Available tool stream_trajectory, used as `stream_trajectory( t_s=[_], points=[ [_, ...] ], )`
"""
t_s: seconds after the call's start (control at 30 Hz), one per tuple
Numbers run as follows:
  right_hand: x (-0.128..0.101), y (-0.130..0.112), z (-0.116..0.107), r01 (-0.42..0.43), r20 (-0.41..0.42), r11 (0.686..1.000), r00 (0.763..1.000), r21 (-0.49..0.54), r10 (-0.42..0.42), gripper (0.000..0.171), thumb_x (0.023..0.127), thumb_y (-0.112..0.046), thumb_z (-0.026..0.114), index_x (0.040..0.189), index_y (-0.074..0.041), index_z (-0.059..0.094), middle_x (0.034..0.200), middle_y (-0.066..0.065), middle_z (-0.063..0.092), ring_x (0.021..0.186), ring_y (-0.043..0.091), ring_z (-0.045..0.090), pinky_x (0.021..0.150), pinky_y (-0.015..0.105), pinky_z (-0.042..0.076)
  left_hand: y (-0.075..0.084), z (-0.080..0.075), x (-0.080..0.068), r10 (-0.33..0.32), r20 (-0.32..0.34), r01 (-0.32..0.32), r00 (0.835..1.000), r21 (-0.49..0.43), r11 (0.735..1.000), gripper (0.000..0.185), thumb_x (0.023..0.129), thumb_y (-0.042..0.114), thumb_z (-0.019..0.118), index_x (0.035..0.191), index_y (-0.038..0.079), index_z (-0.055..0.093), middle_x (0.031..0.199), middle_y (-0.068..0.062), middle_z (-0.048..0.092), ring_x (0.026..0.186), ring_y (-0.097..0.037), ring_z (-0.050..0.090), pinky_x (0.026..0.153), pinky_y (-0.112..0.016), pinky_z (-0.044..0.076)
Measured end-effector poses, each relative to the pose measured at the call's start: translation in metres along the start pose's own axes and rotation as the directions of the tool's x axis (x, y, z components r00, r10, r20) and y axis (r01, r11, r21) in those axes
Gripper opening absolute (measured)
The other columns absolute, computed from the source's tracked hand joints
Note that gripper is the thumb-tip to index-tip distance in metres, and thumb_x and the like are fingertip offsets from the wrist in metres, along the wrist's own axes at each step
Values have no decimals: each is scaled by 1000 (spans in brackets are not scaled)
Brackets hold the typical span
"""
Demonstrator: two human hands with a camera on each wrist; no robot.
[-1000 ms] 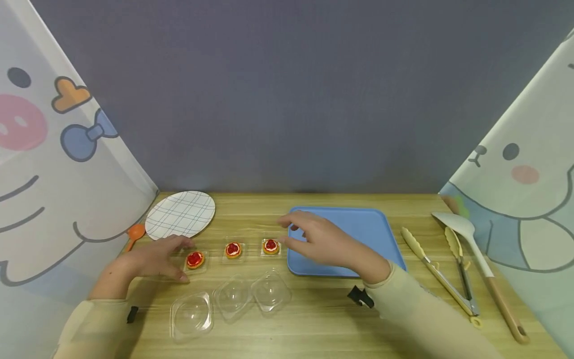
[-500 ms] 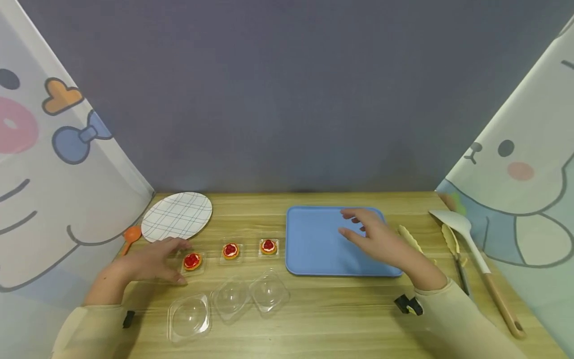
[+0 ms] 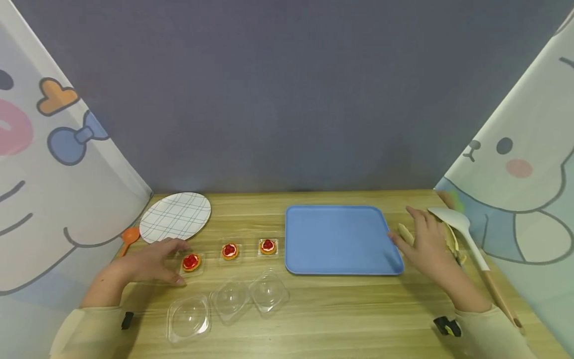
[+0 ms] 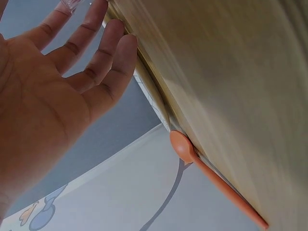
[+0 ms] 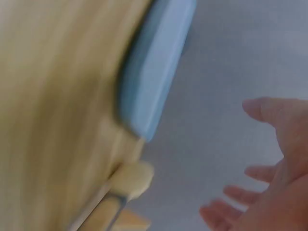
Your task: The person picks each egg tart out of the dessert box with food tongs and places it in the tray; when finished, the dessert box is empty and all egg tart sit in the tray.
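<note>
The blue tray (image 3: 341, 239) sits square in the middle of the wooden table (image 3: 341, 309), so take it as the marker for everything else. Just off its right edge, the person's right hand (image 3: 426, 244) hovers with fingers spread and relaxed, gripping nothing, directly over the yellow-tipped tongs (image 3: 405, 233), which lie in the narrow strip between the tray's right rim and the white spatula (image 3: 453, 219). Whether the fingertips actually touch the tongs I cannot tell; the right wrist view is blurred, showing only splayed fingers (image 5: 262, 108) above a tong tip (image 5: 137, 175) by the tray's corner. The spatula's wooden handle runs toward the table's right edge.

Left of the tray, three small red-topped tarts stand in a row on clear bases: one (image 3: 268, 246) just beside the tray's left rim, one (image 3: 230, 250) further out, and the farthest (image 3: 191, 262) under the left hand (image 3: 152, 259), whose straight, loose fingers rest at its clear base. Three clear lids (image 3: 230, 299) lie nearer the front edge. A checked plate (image 3: 176, 216) and an orange spoon (image 3: 129, 236) occupy the far left corner.
</note>
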State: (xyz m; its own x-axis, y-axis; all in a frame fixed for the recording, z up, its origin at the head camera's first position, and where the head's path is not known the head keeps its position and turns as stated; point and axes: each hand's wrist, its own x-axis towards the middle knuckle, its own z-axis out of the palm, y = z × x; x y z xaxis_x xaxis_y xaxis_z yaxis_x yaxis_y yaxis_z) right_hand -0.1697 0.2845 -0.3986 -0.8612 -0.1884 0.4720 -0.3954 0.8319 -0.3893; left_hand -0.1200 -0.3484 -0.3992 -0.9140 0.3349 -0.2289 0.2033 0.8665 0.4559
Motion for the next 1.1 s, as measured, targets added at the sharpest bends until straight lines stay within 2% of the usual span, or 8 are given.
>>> stream_trajectory(
  t_s=[0.13,0.33,0.53,0.67,0.77,0.93,1.0,1.1],
  points=[
    [-13,20,-7,-143,19,982,989,-125,147,85,93,-39,67,153,5,25,149,38,27,126,65,26,90,77,24,1,-1,0,3,0,-3,1000,3,1000,90,68,56,85,138,10,52,140,-9,57,130,-40,51,104,-57,44],
    [-27,41,-14,-318,86,903,931,-290,355,102,94,-64,52,157,3,7,151,43,16,123,74,24,78,85,26,1,-2,0,-1,11,1,1000,-21,1000,90,68,54,86,139,10,51,140,-10,56,130,-41,51,103,-57,45],
    [-39,49,-20,-330,122,840,901,-430,416,118,90,-74,47,152,15,1,114,59,38,93,76,41,63,76,40,-1,-1,0,-2,15,2,1000,-26,1000,91,69,54,86,140,9,50,142,-11,55,131,-42,49,105,-59,43],
    [-43,56,-25,-327,165,811,876,-485,452,126,89,-78,43,148,20,-8,95,62,42,79,74,48,55,67,45,-1,0,-2,-1,18,1,1000,-32,999,90,69,53,86,139,9,50,141,-11,55,132,-43,49,105,-60,43],
    [-44,60,-30,-337,251,798,826,-499,505,128,89,-81,34,144,22,-17,87,57,48,72,65,55,49,60,45,-1,1,-3,3,14,-3,1000,-25,1000,89,69,54,85,138,9,51,139,-11,56,131,-42,50,104,-59,44],
    [-42,68,-39,-358,438,777,669,-519,601,130,88,-85,17,134,28,-27,73,42,59,67,53,63,53,55,47,-2,1,-3,6,4,-6,1000,-13,1000,88,68,56,85,136,11,52,138,-9,57,130,-41,50,103,-59,44],
    [-41,71,-41,-362,461,774,644,-520,611,132,88,-86,16,132,33,-21,82,47,58,74,58,62,57,58,48,-2,1,-3,10,0,-10,1000,-12,1000,88,68,56,85,136,11,52,138,-9,57,130,-41,50,103,-58,44],
    [-40,77,-42,-367,481,775,625,-514,615,136,86,-88,16,132,38,-4,106,54,53,84,65,58,62,62,49,-3,1,-3,15,-4,-15,1000,-9,1000,87,68,56,85,136,12,52,138,-9,57,129,-40,51,102,-57,45]
  ],
)
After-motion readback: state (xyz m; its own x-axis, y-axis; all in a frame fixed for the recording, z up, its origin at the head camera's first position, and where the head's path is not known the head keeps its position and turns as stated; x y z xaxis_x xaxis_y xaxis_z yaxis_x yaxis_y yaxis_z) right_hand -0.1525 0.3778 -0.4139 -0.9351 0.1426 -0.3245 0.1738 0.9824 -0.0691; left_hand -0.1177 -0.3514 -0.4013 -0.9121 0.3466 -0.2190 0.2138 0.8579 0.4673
